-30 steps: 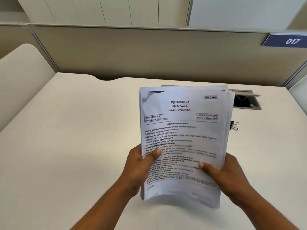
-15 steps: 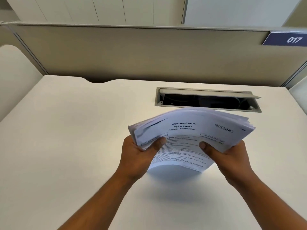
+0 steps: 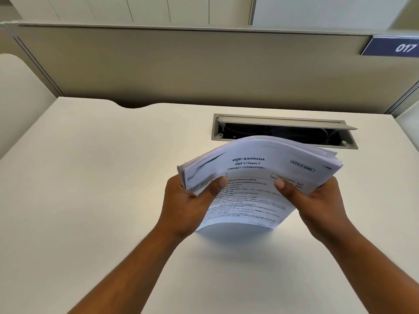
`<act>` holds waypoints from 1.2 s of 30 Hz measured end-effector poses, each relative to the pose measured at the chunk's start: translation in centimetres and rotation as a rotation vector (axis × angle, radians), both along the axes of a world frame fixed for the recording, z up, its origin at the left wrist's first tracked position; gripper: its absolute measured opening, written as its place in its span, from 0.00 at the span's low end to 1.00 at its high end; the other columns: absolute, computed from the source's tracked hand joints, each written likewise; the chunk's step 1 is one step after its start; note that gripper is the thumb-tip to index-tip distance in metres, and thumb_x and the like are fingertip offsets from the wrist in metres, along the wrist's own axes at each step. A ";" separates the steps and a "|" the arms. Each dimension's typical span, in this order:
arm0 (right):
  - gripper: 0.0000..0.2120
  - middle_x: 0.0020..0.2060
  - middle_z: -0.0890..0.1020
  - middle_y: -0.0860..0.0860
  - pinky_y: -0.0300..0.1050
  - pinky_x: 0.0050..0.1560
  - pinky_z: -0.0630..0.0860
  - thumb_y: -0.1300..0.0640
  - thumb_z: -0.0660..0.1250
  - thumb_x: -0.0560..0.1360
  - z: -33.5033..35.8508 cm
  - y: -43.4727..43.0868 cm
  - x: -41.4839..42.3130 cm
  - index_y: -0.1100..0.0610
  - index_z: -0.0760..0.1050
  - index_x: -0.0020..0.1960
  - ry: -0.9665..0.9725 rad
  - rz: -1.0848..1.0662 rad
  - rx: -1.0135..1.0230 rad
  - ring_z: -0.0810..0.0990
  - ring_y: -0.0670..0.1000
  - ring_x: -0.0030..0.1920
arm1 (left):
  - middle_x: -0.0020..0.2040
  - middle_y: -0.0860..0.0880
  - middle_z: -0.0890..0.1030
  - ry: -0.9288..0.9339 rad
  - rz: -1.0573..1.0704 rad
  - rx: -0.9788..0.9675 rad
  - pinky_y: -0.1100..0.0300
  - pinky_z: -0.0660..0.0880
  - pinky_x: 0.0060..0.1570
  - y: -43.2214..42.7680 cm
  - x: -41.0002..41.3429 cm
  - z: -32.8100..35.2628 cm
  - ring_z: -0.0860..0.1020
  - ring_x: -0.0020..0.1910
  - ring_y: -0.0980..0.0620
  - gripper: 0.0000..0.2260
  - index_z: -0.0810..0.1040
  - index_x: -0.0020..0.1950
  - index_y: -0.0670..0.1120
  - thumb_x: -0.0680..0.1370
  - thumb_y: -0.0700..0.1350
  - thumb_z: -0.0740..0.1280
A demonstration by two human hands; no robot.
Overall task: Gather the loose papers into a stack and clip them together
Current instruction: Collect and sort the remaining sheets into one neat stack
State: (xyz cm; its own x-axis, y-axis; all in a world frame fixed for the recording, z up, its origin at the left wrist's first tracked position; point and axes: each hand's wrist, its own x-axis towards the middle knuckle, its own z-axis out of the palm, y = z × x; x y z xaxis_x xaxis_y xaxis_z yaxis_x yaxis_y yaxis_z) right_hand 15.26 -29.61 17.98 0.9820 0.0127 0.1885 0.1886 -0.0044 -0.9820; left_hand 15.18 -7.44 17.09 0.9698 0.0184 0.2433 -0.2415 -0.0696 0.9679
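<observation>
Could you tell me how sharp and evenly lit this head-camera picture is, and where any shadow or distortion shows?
Head view: soft, even light with no glare; the stack of papers casts a faint shadow on the desk beneath it; headings are readable, smaller print smears; the partition bows from wide-angle distortion.

My white desk (image 3: 95, 177) meets a beige partition (image 3: 181, 69) bearing a blue plate marked 017 (image 3: 392, 47). An open cable hatch (image 3: 283, 130) is recessed in my desk. Pale wall panels (image 3: 136, 7) stand behind; lighting is soft.
</observation>
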 end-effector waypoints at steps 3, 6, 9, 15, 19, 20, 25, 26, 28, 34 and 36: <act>0.17 0.48 0.88 0.48 0.49 0.49 0.83 0.59 0.72 0.68 -0.5 0.2 0.0 0.39 0.83 0.49 0.007 0.001 -0.002 0.86 0.53 0.50 | 0.49 0.64 0.86 0.020 0.001 -0.029 0.55 0.82 0.55 -0.4 0.0 -0.3 0.85 0.52 0.59 0.18 0.82 0.51 0.71 0.73 0.46 0.72; 0.15 0.47 0.88 0.45 0.47 0.49 0.83 0.57 0.71 0.69 -0.6 0.3 0.0 0.38 0.83 0.48 0.011 -0.041 -0.003 0.86 0.50 0.49 | 0.50 0.61 0.87 0.026 0.018 -0.057 0.50 0.81 0.57 -0.3 0.0 -0.5 0.85 0.54 0.56 0.16 0.84 0.53 0.68 0.75 0.45 0.72; 0.14 0.45 0.87 0.41 0.40 0.45 0.82 0.56 0.70 0.70 0.0 0.0 0.0 0.37 0.83 0.48 -0.023 -0.061 -0.033 0.86 0.45 0.47 | 0.51 0.59 0.87 0.009 0.005 -0.059 0.51 0.82 0.55 0.1 0.0 -0.3 0.85 0.54 0.53 0.16 0.84 0.55 0.65 0.76 0.43 0.73; 0.16 0.45 0.87 0.39 0.33 0.43 0.79 0.57 0.72 0.68 0.8 -0.3 -0.4 0.41 0.81 0.51 -0.077 -0.048 -0.095 0.85 0.43 0.47 | 0.45 0.62 0.87 -0.047 0.047 -0.028 0.64 0.81 0.47 0.6 0.0 0.2 0.86 0.48 0.59 0.12 0.83 0.51 0.58 0.71 0.44 0.77; 0.12 0.45 0.87 0.40 0.35 0.45 0.80 0.53 0.75 0.70 0.8 -0.2 -0.4 0.40 0.83 0.51 -0.074 -0.035 -0.049 0.85 0.43 0.47 | 0.44 0.63 0.87 -0.101 0.025 0.000 0.66 0.80 0.46 0.8 0.2 0.9 0.85 0.46 0.59 0.10 0.83 0.51 0.53 0.72 0.42 0.75; 0.10 0.46 0.87 0.42 0.38 0.47 0.80 0.50 0.74 0.71 0.9 -0.2 -0.4 0.41 0.83 0.52 -0.069 -0.029 -0.031 0.85 0.45 0.49 | 0.44 0.64 0.86 -0.110 0.015 0.004 0.67 0.79 0.45 0.8 0.1 1.1 0.85 0.45 0.60 0.09 0.83 0.51 0.54 0.73 0.43 0.75; 0.32 0.49 0.87 0.51 0.46 0.50 0.80 0.25 0.66 0.63 2.4 -0.5 -0.1 0.49 0.86 0.50 0.113 0.008 0.117 0.84 0.53 0.53 | 0.41 0.65 0.86 -0.113 -0.005 -0.009 0.69 0.78 0.42 0.8 -0.3 1.4 0.84 0.42 0.61 0.08 0.83 0.48 0.54 0.72 0.43 0.72; 0.32 0.49 0.87 0.53 0.45 0.49 0.80 0.26 0.66 0.64 2.7 -0.5 -0.1 0.52 0.86 0.50 0.160 -0.002 0.153 0.84 0.54 0.52 | 0.41 0.65 0.86 -0.114 -0.007 -0.015 0.70 0.78 0.42 0.8 -0.3 1.4 0.84 0.42 0.61 0.08 0.83 0.48 0.53 0.72 0.42 0.72; 0.25 0.47 0.87 0.55 0.49 0.47 0.77 0.35 0.63 0.73 3.2 -0.5 0.1 0.55 0.85 0.47 0.232 -0.057 0.173 0.84 0.54 0.49 | 0.41 0.64 0.86 -0.114 -0.006 -0.032 0.69 0.78 0.42 0.7 -0.3 1.3 0.84 0.43 0.61 0.07 0.83 0.49 0.53 0.73 0.42 0.72; 0.23 0.49 0.87 0.56 0.50 0.42 0.70 0.49 0.52 0.72 3.1 -1.0 0.2 0.57 0.84 0.43 0.220 -0.076 0.087 0.81 0.56 0.46 | 0.44 0.60 0.88 -0.084 0.003 -0.065 0.65 0.80 0.46 0.6 -0.3 1.0 0.85 0.45 0.58 0.13 0.87 0.50 0.59 0.75 0.41 0.71; 0.24 0.51 0.86 0.56 0.51 0.44 0.71 0.50 0.51 0.72 2.9 -1.0 0.2 0.60 0.83 0.47 0.204 -0.084 0.069 0.81 0.58 0.50 | 0.45 0.62 0.87 -0.090 -0.009 -0.042 0.66 0.79 0.47 0.4 -0.4 1.0 0.85 0.47 0.59 0.12 0.87 0.51 0.56 0.76 0.40 0.70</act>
State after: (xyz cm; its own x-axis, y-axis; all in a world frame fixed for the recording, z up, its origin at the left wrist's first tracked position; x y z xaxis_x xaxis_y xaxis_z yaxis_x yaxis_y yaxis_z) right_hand 15.48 -30.65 20.88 0.9969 -0.0769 -0.0166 -0.0123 0.0564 -0.9983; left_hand 14.82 -7.03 18.05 0.9443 0.0216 0.3282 -0.3277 -0.0263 0.9444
